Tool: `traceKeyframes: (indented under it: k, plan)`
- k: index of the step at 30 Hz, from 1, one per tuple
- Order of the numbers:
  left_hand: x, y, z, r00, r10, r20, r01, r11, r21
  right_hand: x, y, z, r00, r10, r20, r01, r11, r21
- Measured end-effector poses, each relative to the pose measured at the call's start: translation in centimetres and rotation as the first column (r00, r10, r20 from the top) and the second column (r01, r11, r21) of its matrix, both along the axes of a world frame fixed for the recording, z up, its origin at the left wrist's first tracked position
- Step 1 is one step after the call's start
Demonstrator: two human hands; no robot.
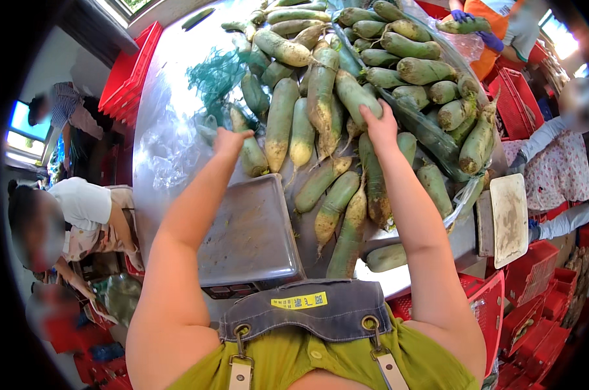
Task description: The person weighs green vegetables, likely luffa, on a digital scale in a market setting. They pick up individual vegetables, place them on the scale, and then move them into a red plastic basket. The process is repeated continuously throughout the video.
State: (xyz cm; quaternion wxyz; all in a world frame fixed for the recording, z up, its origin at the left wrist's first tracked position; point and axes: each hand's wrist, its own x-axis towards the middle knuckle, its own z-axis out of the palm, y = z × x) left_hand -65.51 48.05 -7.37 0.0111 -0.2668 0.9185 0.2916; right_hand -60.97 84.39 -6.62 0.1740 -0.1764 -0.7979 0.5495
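Radishes [282,117] lie heaped on the table [161,88], far middle and right. My right hand [380,125] grasps one green radish [354,93] by its near end; my left hand [230,139] is at a slim radish [251,156] farther left, its grip I cannot tell.

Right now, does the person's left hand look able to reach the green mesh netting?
Probably yes: the green mesh netting lies just beyond the left hand, and the green radishes sit mostly to its right, leaving its middle uncovered.
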Motion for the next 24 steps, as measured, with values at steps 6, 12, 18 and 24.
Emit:
traceKeyframes:
  k: [6, 12, 18, 24]
  plan:
    - [1.6, 1.4, -3.0, 0.935, -0.098, 0.34, -0.196, 0.656, 0.729, -4.2, -0.4, -2.4, 0.987, 0.082, -0.139, -0.038, 0.954, 0.296]
    - [2.7, -1.1, 8.8, 0.965, -0.14, 0.22, -0.207, 0.101, 0.973, 9.6, 0.0, 2.3, 0.865, 0.502, 0.017, -0.414, 0.694, 0.589]
    - [16.4, -4.1, 14.0, 0.921, -0.3, -0.25, 0.385, 0.588, 0.711, 24.8, -1.3, 2.0, 0.778, 0.587, 0.223, -0.606, 0.608, 0.513]
    - [26.1, -8.5, 10.1, 0.754, -0.646, -0.116, 0.597, 0.749, -0.287, 30.9, -5.9, 2.6, 0.527, 0.671, 0.521, -0.827, 0.263, 0.497]
